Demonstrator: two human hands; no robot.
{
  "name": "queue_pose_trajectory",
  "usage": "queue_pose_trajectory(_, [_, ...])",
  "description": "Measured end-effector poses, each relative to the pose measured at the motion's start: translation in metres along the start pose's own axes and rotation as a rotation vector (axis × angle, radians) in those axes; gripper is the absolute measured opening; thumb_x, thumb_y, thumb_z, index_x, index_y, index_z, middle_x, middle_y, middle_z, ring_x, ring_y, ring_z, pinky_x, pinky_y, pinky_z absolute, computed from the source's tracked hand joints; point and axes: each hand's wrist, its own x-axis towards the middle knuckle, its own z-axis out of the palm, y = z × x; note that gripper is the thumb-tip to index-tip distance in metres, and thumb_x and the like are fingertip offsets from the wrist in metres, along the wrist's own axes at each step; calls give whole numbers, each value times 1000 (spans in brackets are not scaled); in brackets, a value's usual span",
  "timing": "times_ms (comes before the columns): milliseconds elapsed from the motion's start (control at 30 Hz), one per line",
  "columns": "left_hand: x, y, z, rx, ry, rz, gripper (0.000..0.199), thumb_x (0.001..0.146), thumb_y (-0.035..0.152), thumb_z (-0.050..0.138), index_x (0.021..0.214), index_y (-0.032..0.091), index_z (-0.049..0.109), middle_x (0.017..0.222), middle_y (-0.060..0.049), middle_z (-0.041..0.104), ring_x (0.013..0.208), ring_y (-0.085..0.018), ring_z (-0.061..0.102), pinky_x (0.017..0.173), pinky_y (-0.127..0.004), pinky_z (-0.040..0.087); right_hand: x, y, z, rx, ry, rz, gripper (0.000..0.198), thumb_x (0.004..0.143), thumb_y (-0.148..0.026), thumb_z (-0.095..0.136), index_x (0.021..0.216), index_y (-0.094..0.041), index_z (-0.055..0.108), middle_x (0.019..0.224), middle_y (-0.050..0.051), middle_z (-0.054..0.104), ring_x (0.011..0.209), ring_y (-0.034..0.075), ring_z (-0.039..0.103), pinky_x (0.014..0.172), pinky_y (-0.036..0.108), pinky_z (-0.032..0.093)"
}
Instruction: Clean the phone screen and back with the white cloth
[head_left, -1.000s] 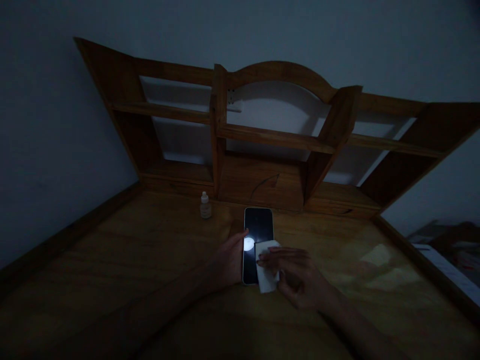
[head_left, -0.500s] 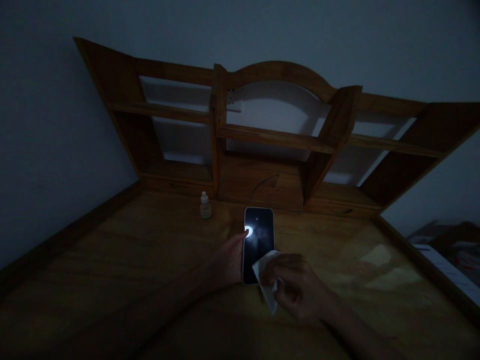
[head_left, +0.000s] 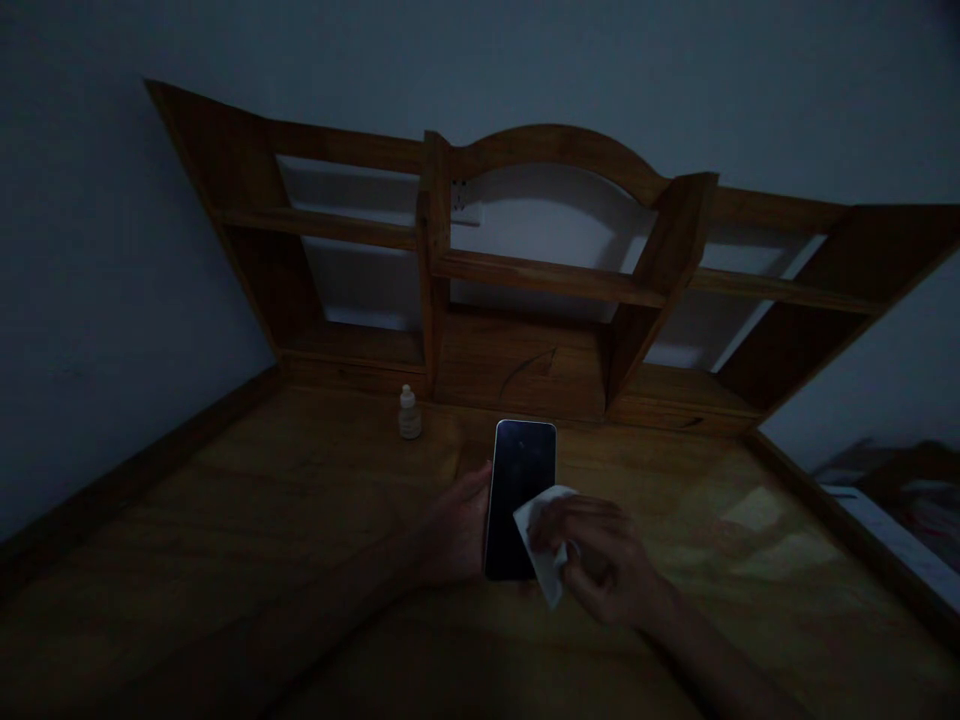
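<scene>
A smartphone (head_left: 519,460) with a dark screen is held upright above the desk, its screen facing me. My left hand (head_left: 454,528) grips it along the left edge, the thumb at the side and the other fingers hidden behind. Between the fingers of my right hand (head_left: 604,550) is a white wipe (head_left: 546,575), folded or bunched. This wipe overlaps the lower right part of the screen and seems to touch it. A small clear dropper bottle (head_left: 409,420) with a pale cap stands on the desk, left of the phone.
Behind the phone, a wooden shelf unit (head_left: 525,268) rises from the back of the wooden desk (head_left: 300,480). A wall socket (head_left: 465,203) shows through its middle opening. White papers or a box (head_left: 892,535) and dim clutter lie beyond the desk's right edge.
A bright round glow on the screen is gone, leaving it dark. The phone has shifted slightly right and tilted. My right hand and the wipe have moved slightly up and right.
</scene>
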Motion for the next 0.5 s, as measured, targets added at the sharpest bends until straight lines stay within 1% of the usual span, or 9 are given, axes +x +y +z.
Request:
queue_pose_trajectory(133, [-3,1,0,-43,-48,-79,64,95,62,21,123,18,58,103,-14,64,95,-30,62,76,-45,47,1,0,-2,8,78,-17,29,71,-3,49,92,-20,61,87,5,70,86,21,67,78,37,56])
queue_pose_trajectory(200, [-4,1,-2,-57,-69,-106,64,94,64,22,126,19,55,107,-14,63,98,-31,61,76,-46,48,1,0,-3,1,110,-20,30,72,-2,49,93,-20,61,89,5,70,89,22,68,81,39,56])
queue_pose_trajectory(267, [-5,0,-3,-64,-74,-115,62,93,64,26,129,20,53,112,-14,62,103,-32,61,82,-48,47,0,2,-4,-11,145,-27,30,73,-2,49,94,-20,61,90,6,70,93,23,68,84,41,55])
queue_pose_trajectory(367, [-7,-3,-3,-42,-42,-117,59,93,60,33,133,19,51,119,-14,62,112,-32,58,96,-50,40,-2,3,-5,-43,206,-32,31,76,-1,48,98,-20,59,93,7,70,99,25,67,89,45,54])
queue_pose_trajectory(433, [-8,-4,-2,-6,-10,-132,60,93,59,37,134,17,52,122,-14,62,118,-30,55,103,-47,34,-3,5,-7,-69,243,-39,31,77,-2,48,100,-20,58,97,8,71,103,26,66,92,47,52])
queue_pose_trajectory(500, [-10,-4,-1,38,2,-170,62,92,59,39,132,14,54,124,-15,62,121,-29,53,107,-44,29,-3,6,-8,-88,269,-46,29,79,-3,47,101,-20,58,103,9,70,107,27,65,95,50,51])
